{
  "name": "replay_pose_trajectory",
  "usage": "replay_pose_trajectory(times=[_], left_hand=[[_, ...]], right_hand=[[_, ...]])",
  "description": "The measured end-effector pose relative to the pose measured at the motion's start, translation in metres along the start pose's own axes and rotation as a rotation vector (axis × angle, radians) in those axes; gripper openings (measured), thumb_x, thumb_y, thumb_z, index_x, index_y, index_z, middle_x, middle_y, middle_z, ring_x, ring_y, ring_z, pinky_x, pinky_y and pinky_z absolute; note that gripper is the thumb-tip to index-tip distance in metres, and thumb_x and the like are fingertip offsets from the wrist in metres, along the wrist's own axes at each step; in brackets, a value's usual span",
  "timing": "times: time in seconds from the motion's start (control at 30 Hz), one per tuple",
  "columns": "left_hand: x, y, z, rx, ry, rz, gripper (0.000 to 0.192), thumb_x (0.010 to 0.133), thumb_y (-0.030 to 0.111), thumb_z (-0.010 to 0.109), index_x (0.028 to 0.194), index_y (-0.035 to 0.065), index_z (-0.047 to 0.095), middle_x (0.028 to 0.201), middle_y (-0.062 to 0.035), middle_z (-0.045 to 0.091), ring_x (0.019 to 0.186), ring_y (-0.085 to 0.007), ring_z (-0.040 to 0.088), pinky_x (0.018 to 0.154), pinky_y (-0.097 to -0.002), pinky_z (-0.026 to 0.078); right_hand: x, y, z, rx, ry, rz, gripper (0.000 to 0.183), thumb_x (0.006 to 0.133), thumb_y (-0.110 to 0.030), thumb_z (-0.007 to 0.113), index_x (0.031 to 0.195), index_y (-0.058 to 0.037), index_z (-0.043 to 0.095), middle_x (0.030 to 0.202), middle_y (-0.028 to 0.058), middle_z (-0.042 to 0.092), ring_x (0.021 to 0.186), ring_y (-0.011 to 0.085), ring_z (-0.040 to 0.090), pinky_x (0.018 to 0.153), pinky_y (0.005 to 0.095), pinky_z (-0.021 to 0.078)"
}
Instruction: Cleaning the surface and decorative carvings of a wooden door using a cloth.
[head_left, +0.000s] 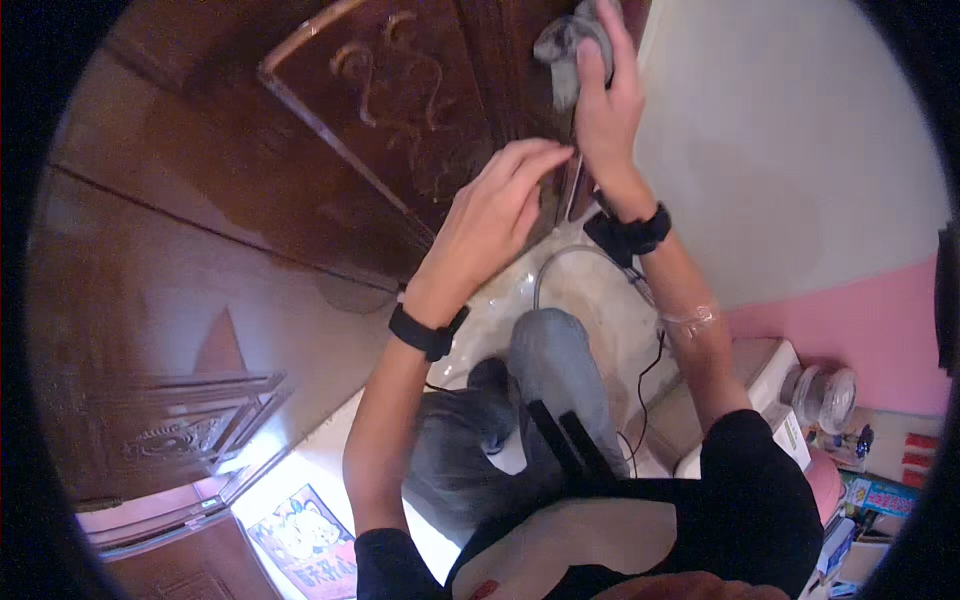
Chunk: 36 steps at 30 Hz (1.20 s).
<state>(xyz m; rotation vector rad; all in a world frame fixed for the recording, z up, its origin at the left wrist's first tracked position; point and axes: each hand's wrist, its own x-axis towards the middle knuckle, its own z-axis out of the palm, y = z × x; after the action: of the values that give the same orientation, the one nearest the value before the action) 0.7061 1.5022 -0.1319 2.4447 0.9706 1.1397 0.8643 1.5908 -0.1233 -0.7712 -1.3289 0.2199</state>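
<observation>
A crumpled grey cloth is in my right hand, pressed against the dark wooden door's edge at the top of the view. My left hand is raised before the carved wooden door panel, its fingers together and extended towards the door's edge, with nothing seen in its grasp. Whether its fingertips touch the wood I cannot tell. Both wrists wear black bands.
A white wall with a pink lower part stands to the right. A hose and a black cable lie on the floor by my knees. Wrapped round containers stand at the right. A colourful printed mat lies lower left.
</observation>
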Motion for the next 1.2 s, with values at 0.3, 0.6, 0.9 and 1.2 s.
replay_pose_trajectory(times=[0.3,0.6,0.9,1.2], left_hand=[[0.080,0.003,0.032,0.072,0.468,0.029,0.049,0.090,0.001,0.057,0.137,-0.0030,0.046,0.130,-0.0229,0.052,0.122,-0.0349,0.054,0.105,-0.0408,0.045],[0.028,0.004,0.102,-0.059,0.309,-0.283,0.063,0.088,0.005,0.060,0.147,0.0008,0.039,0.141,-0.0268,0.046,0.132,-0.0434,0.045,0.109,-0.0469,0.040],[0.084,0.064,0.096,-0.334,0.284,-0.045,0.067,0.089,0.009,0.059,0.150,-0.0035,0.032,0.153,-0.0295,0.033,0.141,-0.0447,0.034,0.116,-0.0460,0.031],[0.012,0.024,0.145,-0.349,-0.103,-0.586,0.076,0.092,0.018,0.058,0.150,-0.0130,0.019,0.150,-0.0361,0.032,0.136,-0.0533,0.036,0.114,-0.0511,0.033]], right_hand=[[0.065,0.040,0.045,-0.263,0.319,-0.555,0.043,0.103,-0.028,0.052,0.136,-0.0018,0.053,0.130,0.0193,0.060,0.120,0.0357,0.057,0.102,0.0428,0.0440],[-0.033,0.065,0.006,-0.303,-0.006,0.026,0.049,0.101,-0.021,0.054,0.148,-0.0102,0.043,0.141,0.0212,0.052,0.130,0.0383,0.048,0.108,0.0443,0.0398],[0.037,0.039,-0.042,-0.236,0.269,-0.052,0.039,0.104,-0.024,0.049,0.133,0.0003,0.055,0.135,0.0199,0.058,0.127,0.0280,0.052,0.109,0.0367,0.0381],[-0.090,0.143,-0.006,-0.493,0.029,0.218,0.058,0.100,-0.014,0.054,0.153,-0.0046,0.031,0.156,0.0214,0.035,0.143,0.0366,0.035,0.118,0.0386,0.0275]])
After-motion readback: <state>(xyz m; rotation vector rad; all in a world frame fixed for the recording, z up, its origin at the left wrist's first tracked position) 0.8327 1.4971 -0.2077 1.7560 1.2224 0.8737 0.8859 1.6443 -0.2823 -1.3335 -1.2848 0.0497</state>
